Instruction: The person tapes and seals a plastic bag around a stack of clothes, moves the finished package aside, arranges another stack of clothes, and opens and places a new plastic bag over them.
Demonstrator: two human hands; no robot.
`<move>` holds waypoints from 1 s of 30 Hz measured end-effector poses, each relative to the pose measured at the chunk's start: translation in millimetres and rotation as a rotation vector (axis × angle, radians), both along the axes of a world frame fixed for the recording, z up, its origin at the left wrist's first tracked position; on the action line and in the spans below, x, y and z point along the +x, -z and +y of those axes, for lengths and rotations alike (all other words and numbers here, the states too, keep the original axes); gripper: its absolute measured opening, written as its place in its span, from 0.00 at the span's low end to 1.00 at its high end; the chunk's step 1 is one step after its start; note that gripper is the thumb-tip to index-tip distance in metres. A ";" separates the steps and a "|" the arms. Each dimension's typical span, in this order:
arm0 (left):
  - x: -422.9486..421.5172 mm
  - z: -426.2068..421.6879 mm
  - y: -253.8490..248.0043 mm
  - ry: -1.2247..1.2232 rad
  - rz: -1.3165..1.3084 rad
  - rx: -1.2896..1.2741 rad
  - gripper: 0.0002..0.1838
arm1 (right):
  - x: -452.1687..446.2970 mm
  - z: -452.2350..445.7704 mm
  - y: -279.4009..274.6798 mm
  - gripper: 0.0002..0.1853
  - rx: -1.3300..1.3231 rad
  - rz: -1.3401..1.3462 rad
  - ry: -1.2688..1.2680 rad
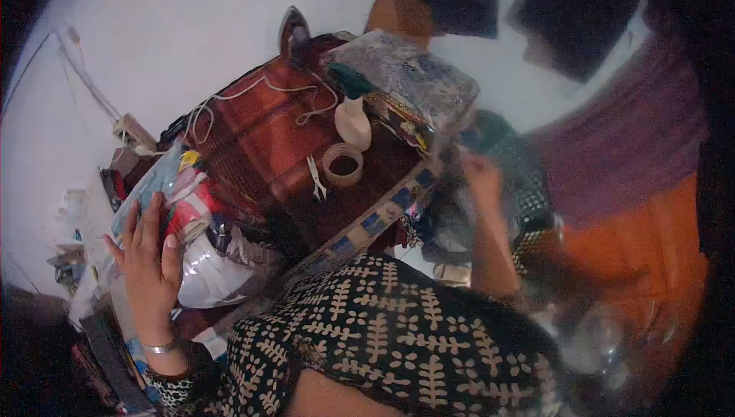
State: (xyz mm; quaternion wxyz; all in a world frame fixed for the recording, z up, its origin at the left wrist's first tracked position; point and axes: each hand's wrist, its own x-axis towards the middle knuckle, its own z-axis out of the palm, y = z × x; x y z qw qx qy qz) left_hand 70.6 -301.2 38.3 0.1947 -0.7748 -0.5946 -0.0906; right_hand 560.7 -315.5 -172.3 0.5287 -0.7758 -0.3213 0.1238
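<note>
My left hand lies with fingers stretched out on a pile of plastic-wrapped packets at the table's left side. A shiny white plastic packet is beside its fingers. My right hand is at the table's right edge, blurred, with its fingers bent together; what they hold is not clear. Close to it are a large clear-plastic package and dark, plastic-looking material. Between my hands, a roll of tape and small scissors lie on the dark red checked cloth.
An iron stands at the table's far edge. Its pale cord seems to loop over the cloth, near a cream-coloured object. A power strip is at the left. Purple and orange cloth spread at the right.
</note>
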 end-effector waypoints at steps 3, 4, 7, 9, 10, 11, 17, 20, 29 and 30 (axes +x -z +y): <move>-7.0 2.2 -1.1 0.003 -0.060 -0.035 0.26 | -13.7 1.3 -88.2 0.08 -0.042 0.010 -0.406; -10.3 3.6 -2.5 0.029 -0.102 -0.056 0.27 | -31.8 4.8 -126.2 0.09 -0.107 0.067 -0.558; -20.4 6.8 0.1 0.076 -0.186 -0.075 0.31 | -97.7 28.0 -200.4 0.09 -0.165 -0.011 -1.069; -21.6 6.2 0.7 0.046 -0.197 -0.051 0.32 | -145.5 48.7 -218.5 0.08 -0.146 -0.152 -1.384; -16.8 6.9 -0.2 0.078 -0.269 -0.097 0.33 | -172.2 57.6 -224.0 0.08 -0.005 -0.248 -1.677; -13.3 9.0 0.7 0.124 -0.341 -0.145 0.34 | -195.6 64.3 -229.0 0.08 0.141 -0.342 -1.954; 6.7 29.4 9.2 0.205 -0.426 -0.139 0.36 | -272.0 118.6 -255.3 0.08 -0.215 -0.620 -1.926; 12.2 31.5 13.8 0.213 -0.454 -0.078 0.35 | -288.3 151.7 -260.3 0.09 -0.152 -0.670 -1.947; 17.5 29.5 5.5 0.248 -0.514 -0.157 0.37 | -286.0 162.2 -263.9 0.12 -0.214 -0.672 -1.771; 18.7 28.0 3.6 0.261 -0.515 -0.158 0.37 | -283.2 159.6 -263.1 0.12 -0.219 -0.672 -1.759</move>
